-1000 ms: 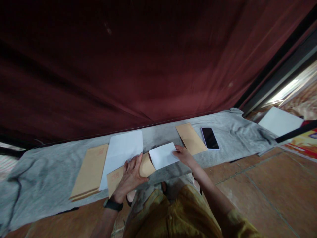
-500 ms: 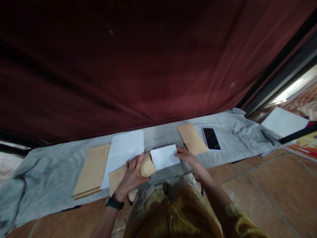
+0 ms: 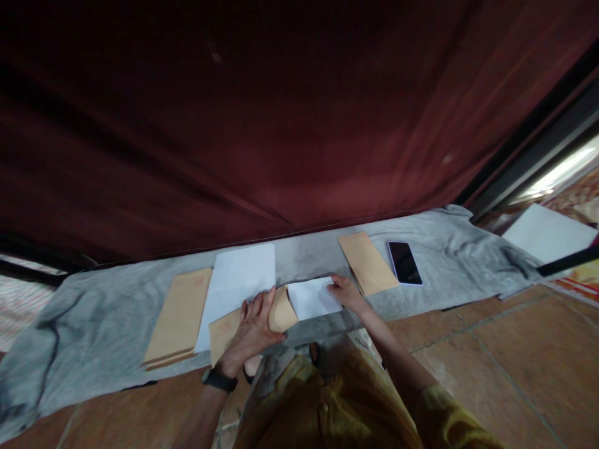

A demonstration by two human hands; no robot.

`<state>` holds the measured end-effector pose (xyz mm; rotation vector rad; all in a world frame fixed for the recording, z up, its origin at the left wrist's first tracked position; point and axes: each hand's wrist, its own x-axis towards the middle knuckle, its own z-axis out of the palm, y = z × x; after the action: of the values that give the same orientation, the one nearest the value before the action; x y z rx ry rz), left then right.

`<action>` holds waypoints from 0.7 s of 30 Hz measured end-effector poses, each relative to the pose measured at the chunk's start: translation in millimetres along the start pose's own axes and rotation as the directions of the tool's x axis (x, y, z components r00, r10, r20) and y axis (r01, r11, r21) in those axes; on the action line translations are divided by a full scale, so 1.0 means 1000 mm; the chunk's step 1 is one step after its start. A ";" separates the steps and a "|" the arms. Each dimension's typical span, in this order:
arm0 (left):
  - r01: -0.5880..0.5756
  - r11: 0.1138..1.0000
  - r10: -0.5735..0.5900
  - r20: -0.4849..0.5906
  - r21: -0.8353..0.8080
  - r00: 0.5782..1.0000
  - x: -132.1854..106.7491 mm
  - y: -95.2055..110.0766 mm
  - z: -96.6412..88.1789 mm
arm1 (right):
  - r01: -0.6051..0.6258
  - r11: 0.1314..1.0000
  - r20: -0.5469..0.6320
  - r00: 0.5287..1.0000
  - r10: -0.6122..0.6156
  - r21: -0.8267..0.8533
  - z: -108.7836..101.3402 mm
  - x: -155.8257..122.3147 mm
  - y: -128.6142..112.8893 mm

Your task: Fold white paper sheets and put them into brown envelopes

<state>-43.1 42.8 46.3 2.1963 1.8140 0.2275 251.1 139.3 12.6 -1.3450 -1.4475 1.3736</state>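
My left hand (image 3: 255,327), with a dark watch on the wrist, lies over a brown paper envelope (image 3: 282,312), its fingers spread flat on the paper. The envelope's open end faces right. A folded white sheet of paper (image 3: 312,298) sticks out of that end, its left edge at the envelope's mouth. How far the sheet reaches inside is hidden. At the sheet's right end, my right hand (image 3: 347,294) pinches it between thumb and fingers. Beneath the envelope's left part, larger white sheets (image 3: 241,271) lie partly covered.
Several brown envelopes (image 3: 178,312) are stacked at the left. More brown envelopes (image 3: 368,262) lie right of my right hand, beside a phone (image 3: 405,262). All rest on a narrow bench with a grey cloth (image 3: 103,318), against a dark red curtain (image 3: 299,156).
The view has shifted a little. My right hand and the white sheet have moved slightly left, toward the envelope. My left hand stays in place on it.
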 end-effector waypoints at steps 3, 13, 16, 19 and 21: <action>0.006 1.000 -0.006 0.012 0.011 1.000 0.000 0.001 -0.001 | 0.034 0.995 0.001 0.999 -0.034 -0.096 -0.002 0.003 -0.003; 0.021 1.000 -0.021 0.022 0.015 1.000 0.001 0.007 -0.006 | 0.093 0.973 0.084 0.994 -0.077 -0.213 0.006 0.014 -0.023; 0.019 1.000 -0.019 0.012 0.008 1.000 0.002 0.005 -0.005 | 0.083 0.974 0.079 0.995 -0.067 -0.213 0.017 0.011 -0.020; 0.000 1.000 0.000 0.004 -0.001 1.000 0.002 0.003 -0.003 | 0.061 0.977 0.055 0.997 -0.051 -0.206 0.026 0.007 -0.014; -0.012 1.000 0.012 0.004 -0.008 1.000 0.002 0.002 -0.003 | 0.046 0.980 0.061 0.998 -0.035 -0.193 0.027 0.005 -0.011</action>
<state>-41.7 44.8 49.6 2.2014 1.7956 0.2319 221.8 139.3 18.0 -1.3986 -1.6745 1.2800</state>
